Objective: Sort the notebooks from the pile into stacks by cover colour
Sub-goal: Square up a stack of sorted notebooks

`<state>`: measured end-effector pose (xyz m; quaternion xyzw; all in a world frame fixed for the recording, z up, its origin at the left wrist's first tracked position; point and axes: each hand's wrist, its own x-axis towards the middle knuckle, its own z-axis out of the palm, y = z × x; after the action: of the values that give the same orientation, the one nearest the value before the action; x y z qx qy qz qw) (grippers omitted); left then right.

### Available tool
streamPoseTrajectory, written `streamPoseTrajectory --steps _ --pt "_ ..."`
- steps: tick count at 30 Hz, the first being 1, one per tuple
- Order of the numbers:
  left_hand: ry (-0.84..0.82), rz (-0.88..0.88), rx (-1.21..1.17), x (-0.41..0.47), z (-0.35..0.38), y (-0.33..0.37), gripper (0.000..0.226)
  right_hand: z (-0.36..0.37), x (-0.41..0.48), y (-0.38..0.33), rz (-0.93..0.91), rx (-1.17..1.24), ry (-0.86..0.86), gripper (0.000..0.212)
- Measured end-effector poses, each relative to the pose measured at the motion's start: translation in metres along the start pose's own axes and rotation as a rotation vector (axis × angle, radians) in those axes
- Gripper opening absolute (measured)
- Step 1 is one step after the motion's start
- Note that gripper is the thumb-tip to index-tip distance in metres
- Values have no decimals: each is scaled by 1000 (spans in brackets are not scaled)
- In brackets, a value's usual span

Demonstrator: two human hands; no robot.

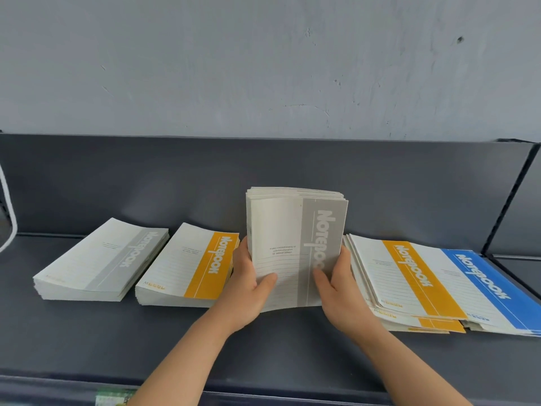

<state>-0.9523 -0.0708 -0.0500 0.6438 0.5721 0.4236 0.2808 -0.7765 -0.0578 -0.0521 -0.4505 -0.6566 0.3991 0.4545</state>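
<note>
Holding a bundle of notebooks (294,247) upright in the middle of the head view, both hands clamp it from the sides. Left hand (248,285) grips the bundle's left edge, thumb laid across the front cover, fingers hidden behind. Right hand (336,284) grips the right edge, thumb on the grey band of the cover, fingers wrapped round the back. Front cover is cream with a grey "Notebook" band; the bundle's top edges fan out a little and it leans back slightly. Lower edge sits down at the shelf (263,361), cannot tell if it touches

Left of the hands, two sorted stacks lie flat on the shelf: grey stack (96,265) furthest left, orange stack (187,268) just beside it, a narrow gap between. Left hand's knuckles are close to the orange stack's right edge

Right of the hands is the loose pile (409,279), untidy, orange-band cover on top, edges splayed. A blue notebook (483,285) shows at its right side, partly under the orange one

Shelf is dark grey with a raised back panel, pale wall (263,68) above. White curved thing (8,206) at the left border, green printed thing (114,399) at the bottom edge, both too cropped to identify
</note>
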Motion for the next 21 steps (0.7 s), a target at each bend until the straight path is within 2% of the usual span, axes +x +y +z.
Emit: streamPoseTrajectory --steps 4,10,15,21 --pt "68 37 99 3 -2 5 62 0 2 -5 -14 -58 55 35" --pt "-30 -26 168 -2 -2 1 61 -2 -4 -3 29 -239 -51 37" --pt "12 -71 91 10 -9 12 46 -6 6 -6 59 -277 -26 36" --pt "63 -212 32 22 -4 8 34 -13 24 -2 215 -312 -45 26"
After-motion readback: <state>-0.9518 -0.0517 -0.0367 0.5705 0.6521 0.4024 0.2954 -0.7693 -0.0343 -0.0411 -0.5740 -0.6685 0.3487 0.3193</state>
